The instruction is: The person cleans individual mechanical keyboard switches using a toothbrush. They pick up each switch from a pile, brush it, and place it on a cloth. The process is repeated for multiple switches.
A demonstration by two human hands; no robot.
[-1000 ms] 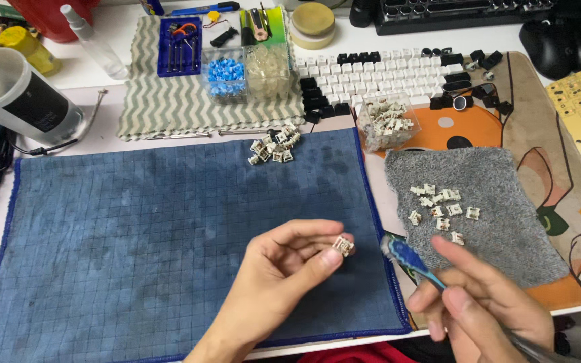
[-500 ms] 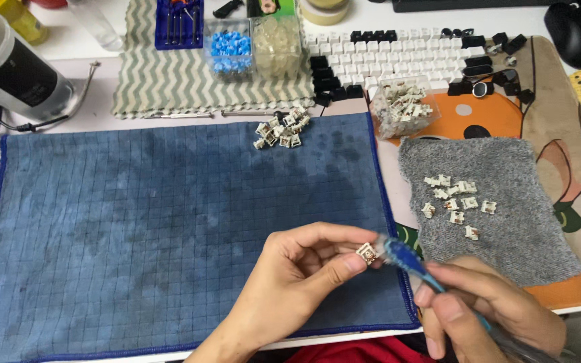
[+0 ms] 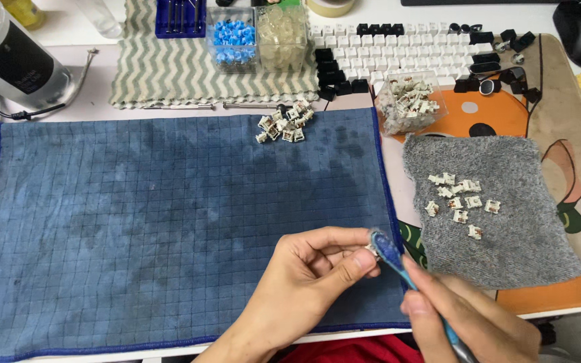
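Carefully, I pinch the switch point(image 3: 372, 250) between my left hand's point(image 3: 311, 272) thumb and fingers over the near right corner of the blue mat point(image 3: 136, 222), while my right hand point(image 3: 469, 321), closed on the brush point(image 3: 398, 269), should stroke lightly so the piece doesn't slip.

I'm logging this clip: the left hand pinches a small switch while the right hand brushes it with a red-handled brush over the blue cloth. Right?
Not quite. In the head view the brush in the right hand is blue, not red. The rest holds: the left hand pinches the small switch over the blue cloth.
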